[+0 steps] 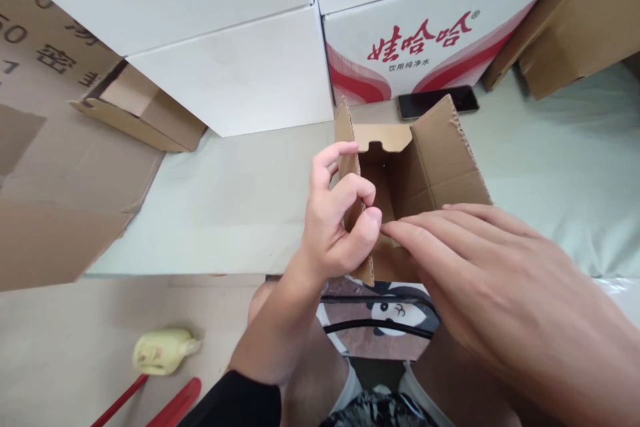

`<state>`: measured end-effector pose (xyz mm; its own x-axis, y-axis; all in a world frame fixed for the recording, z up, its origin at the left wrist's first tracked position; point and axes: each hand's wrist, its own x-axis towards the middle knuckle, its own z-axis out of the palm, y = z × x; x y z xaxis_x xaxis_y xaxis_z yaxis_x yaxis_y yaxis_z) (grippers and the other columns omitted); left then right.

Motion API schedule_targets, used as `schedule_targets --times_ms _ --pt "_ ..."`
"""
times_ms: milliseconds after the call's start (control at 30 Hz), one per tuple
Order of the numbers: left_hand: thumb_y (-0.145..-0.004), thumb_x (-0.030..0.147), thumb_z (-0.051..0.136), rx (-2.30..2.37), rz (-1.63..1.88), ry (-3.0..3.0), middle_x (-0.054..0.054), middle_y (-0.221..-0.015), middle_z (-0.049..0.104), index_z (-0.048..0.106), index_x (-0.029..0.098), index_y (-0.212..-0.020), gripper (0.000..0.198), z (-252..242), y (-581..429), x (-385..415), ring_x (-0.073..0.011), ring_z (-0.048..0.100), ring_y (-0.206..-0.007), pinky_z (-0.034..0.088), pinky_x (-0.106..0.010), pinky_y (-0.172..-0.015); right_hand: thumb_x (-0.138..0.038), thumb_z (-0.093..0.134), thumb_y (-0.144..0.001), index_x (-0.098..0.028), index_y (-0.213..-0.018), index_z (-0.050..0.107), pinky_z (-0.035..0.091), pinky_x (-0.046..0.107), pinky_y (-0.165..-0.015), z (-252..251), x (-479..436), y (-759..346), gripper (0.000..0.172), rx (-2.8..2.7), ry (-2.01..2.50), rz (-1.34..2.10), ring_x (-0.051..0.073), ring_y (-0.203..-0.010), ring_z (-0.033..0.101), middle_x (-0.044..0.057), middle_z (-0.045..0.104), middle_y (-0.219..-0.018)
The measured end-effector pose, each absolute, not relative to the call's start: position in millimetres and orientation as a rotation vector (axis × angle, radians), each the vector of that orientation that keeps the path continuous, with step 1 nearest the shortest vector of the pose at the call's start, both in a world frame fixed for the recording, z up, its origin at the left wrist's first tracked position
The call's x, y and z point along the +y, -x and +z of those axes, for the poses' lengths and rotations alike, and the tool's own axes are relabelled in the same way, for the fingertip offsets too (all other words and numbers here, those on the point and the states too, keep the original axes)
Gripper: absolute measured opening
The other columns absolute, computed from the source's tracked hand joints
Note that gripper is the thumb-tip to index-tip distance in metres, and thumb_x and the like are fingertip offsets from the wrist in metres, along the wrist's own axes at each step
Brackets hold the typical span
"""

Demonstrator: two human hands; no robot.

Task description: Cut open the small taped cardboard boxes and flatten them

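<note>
A brown cardboard box (407,177) is standing near the front edge of a pale green surface (240,207), its opening facing upward. Its side flaps (445,143) are rising.

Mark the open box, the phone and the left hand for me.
Open box (449,148): head view, its right flap.
Phone (427,99): head view, its dark face.
Left hand (331,219): head view, mid-hand.

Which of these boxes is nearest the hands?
The small brown box, open at the top, with the left hand at its left flap and the right hand close by. The white boxes and other brown cartons sit farther off.
</note>
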<state>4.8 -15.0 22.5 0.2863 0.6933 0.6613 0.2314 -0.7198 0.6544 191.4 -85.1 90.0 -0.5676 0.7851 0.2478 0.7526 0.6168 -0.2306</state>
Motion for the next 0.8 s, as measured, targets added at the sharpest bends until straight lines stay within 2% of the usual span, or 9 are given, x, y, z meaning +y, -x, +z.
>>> schedule_targets --times_ms 200,333,600,733,800 --pt "-0.099 0.039 0.051 0.834 1.461 -2.145 -0.012 -0.133 0.047 0.052 0.022 -0.085 0.022 22.2 -6.1 -14.8 -0.032 0.052 -0.128 0.05 -0.053 -0.103 -0.007 0.049 -0.088 -0.019 -0.085 0.062 0.034 0.04 -0.076 84.3 -84.3 -188.1 0.018 -2.579 1.283 0.027 0.021 -0.067 0.064 0.001 0.069 -0.077" --pt "-0.099 0.039 0.05 0.86 1.464 -2.162 -0.012 -0.132 0.048 0.052 0.021 -0.084 0.023 22.1 -5.1 -15.2 -0.0315 0.053 -0.128 0.05 -0.053 -0.104 -0.013 0.048 -0.094 -0.018 -0.091 0.065 0.031 0.039 -0.073 85.8 -84.4 -186.5 0.017 -2.566 1.289 0.012 0.021 -0.063 0.064 0.001 0.07 -0.08" --pt "-0.099 0.041 0.05 0.883 1.438 -2.169 -0.012 -0.131 0.05 0.052 0.021 -0.084 0.025 22.6 -2.8 -14.2 -0.031 0.054 -0.129 0.053 -0.051 -0.103 -0.028 0.05 -0.095 -0.023 -0.081 0.053 0.029 0.038 -0.069 88.6 -83.7 -187.1 0.016 -2.581 1.248 -0.051 0.022 -0.06 0.057 -0.001 0.057 -0.067" --pt "-0.099 0.042 0.05 0.848 1.463 -2.116 -0.011 -0.128 0.052 0.055 0.023 -0.088 0.022 20.2 -1.6 -13.4 -0.0326 0.05 -0.136 0.05 -0.052 -0.106 -0.016 0.053 -0.093 -0.024 -0.072 0.046 0.032 0.036 -0.069 88.8 -81.3 -191.6 0.024 -2.592 1.204 0.019 0.018 -0.054 0.052 -0.004 0.051 -0.062" --pt "-0.1 0.049 0.048 0.894 1.463 -2.053 -0.01 -0.135 0.052 0.059 0.026 -0.102 0.025 16.6 -1.2 -13.3 -0.0318 0.049 -0.137 0.048 -0.053 -0.111 -0.01 0.051 -0.092 -0.024 -0.072 0.046 0.034 0.035 -0.069 90.6 -80.5 -193.8 0.025 -2.591 1.183 0.091 0.017 -0.054 0.052 -0.004 0.052 -0.062"
